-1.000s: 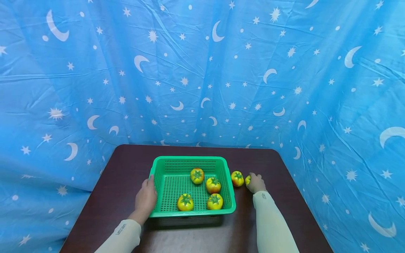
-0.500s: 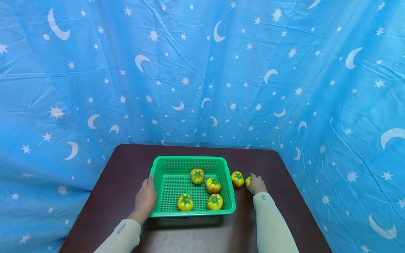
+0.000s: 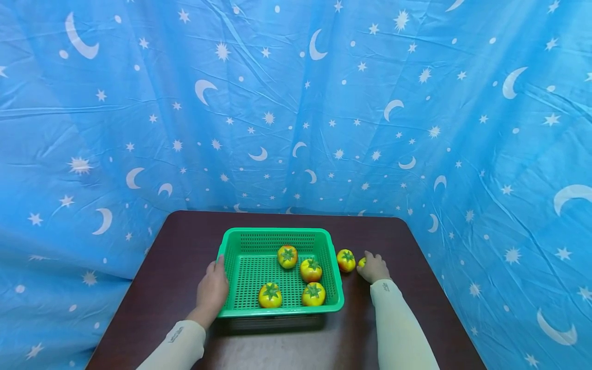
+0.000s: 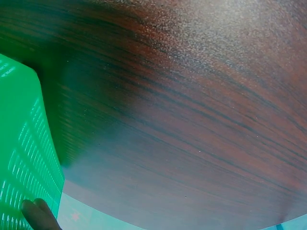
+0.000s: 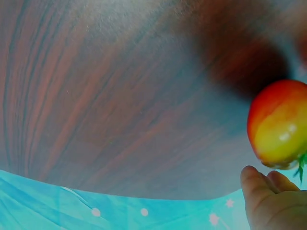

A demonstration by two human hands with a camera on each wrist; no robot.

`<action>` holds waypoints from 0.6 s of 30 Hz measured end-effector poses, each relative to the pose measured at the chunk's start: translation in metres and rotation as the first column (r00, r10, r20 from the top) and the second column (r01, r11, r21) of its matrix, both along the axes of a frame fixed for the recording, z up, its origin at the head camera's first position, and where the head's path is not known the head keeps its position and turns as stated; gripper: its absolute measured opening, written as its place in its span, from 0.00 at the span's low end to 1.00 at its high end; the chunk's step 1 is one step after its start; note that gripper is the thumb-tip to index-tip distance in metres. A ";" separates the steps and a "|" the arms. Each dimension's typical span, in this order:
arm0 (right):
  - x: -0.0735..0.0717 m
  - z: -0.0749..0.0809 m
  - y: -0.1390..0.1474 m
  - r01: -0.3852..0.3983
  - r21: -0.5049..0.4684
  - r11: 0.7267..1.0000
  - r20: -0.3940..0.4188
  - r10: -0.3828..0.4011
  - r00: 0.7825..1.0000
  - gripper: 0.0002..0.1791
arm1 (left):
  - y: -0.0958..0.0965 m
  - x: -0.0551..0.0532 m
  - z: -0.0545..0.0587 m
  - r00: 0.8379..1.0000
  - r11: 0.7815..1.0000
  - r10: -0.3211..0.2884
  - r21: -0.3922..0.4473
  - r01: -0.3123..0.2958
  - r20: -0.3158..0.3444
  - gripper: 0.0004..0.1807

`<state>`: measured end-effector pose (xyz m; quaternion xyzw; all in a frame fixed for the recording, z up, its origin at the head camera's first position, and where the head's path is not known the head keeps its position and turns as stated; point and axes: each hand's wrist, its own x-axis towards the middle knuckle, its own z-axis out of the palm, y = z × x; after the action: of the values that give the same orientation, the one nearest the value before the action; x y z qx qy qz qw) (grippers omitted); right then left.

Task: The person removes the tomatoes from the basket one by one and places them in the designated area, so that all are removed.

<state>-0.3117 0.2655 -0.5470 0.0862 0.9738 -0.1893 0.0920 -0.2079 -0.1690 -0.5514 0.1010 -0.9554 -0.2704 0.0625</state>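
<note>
One fruit (image 3: 362, 262) on the table is partly covered by the right hand (image 3: 373, 270), whose fingers are held fairly straight and parted about it; whether it is touched cannot be told. The left rim of one green basket (image 3: 277, 312) is gripped by the left hand (image 3: 213, 290), thumb at the rim and two fingertips seen against the outer wall. A second fruit (image 3: 346, 261) is set between basket and right hand. Four more fruits (image 3: 311, 270) are held inside, making six, all on one dark table (image 3: 194, 241) backed by a blue curtain (image 3: 277, 103).
</note>
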 end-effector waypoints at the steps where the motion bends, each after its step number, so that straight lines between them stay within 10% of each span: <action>1: -0.001 0.002 0.000 -0.004 0.005 1.000 -0.002 0.004 1.000 0.37 | 0.000 0.000 0.000 1.000 1.000 -0.001 0.002 0.001 0.002 0.31; 18: -0.029 0.043 -0.027 -0.094 0.009 0.995 -0.140 0.095 0.986 0.39 | 0.000 0.000 0.001 1.000 1.000 -0.008 0.001 0.008 0.001 0.32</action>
<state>-0.3403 0.2387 -0.5042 0.0264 0.9811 -0.1891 0.0319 -0.2076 -0.1690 -0.5504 0.0970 -0.9557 -0.2710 0.0610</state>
